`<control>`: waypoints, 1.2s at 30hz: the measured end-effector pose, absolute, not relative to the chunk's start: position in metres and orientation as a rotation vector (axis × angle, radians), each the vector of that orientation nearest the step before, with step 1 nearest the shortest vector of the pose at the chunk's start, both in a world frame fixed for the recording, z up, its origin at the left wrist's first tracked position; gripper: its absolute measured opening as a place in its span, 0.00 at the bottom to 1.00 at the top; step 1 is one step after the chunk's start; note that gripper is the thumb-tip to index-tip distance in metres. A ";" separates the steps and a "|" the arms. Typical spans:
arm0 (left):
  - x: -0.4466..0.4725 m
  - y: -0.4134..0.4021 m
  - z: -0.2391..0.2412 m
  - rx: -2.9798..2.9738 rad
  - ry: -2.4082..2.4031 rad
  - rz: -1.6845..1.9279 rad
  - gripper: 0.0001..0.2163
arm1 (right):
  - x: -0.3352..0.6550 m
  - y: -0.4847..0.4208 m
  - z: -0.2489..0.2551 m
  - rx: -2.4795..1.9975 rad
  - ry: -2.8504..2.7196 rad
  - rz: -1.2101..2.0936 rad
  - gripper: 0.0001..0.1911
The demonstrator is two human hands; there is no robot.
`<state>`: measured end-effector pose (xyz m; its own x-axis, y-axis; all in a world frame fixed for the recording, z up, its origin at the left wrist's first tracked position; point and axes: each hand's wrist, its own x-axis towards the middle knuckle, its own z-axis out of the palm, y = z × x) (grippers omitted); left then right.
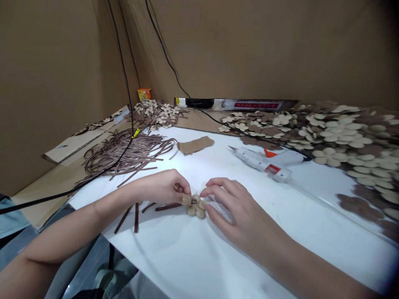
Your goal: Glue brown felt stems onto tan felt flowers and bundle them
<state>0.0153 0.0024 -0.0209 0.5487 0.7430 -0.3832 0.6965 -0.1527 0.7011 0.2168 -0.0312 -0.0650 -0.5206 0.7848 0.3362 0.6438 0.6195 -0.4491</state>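
Note:
A small tan felt flower [195, 207] lies on the white board, with a dark brown strip [168, 207] running into its centre. My left hand [165, 187] pinches the flower's left petal and the strip's end between thumb and fingertips. On the opposite side, my right hand [230, 211] grips the right petal between index finger and thumb. Short brown strips [135, 217] lie loose just left of the flower. The flower's centre is partly hidden by my fingers.
A white glue gun [262, 162] with an orange part lies to the right, near a tan felt scrap [195, 145]. A tangle of brown strips [124, 153] and heaps of felt flower shapes [343, 141] surround the white board [280, 232]. Black cables cross the left side.

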 end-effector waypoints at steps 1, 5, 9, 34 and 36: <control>0.016 0.001 -0.021 1.862 1.173 0.071 0.07 | 0.216 -0.032 -0.063 -1.145 -2.315 0.402 0.09; 0.018 -0.002 -0.019 1.819 1.172 0.096 0.08 | 0.211 -0.032 -0.057 -1.277 -2.250 0.555 0.10; 0.018 -0.005 -0.017 1.819 1.160 0.110 0.08 | 0.206 -0.032 -0.053 -1.354 -2.137 0.752 0.09; 0.010 -0.001 -0.011 1.808 0.985 0.029 0.16 | 0.208 -0.022 -0.055 -1.327 -2.016 1.127 0.14; 0.011 -0.001 -0.012 1.773 0.995 0.001 0.16 | 0.208 -0.022 -0.054 -1.285 -2.024 1.128 0.14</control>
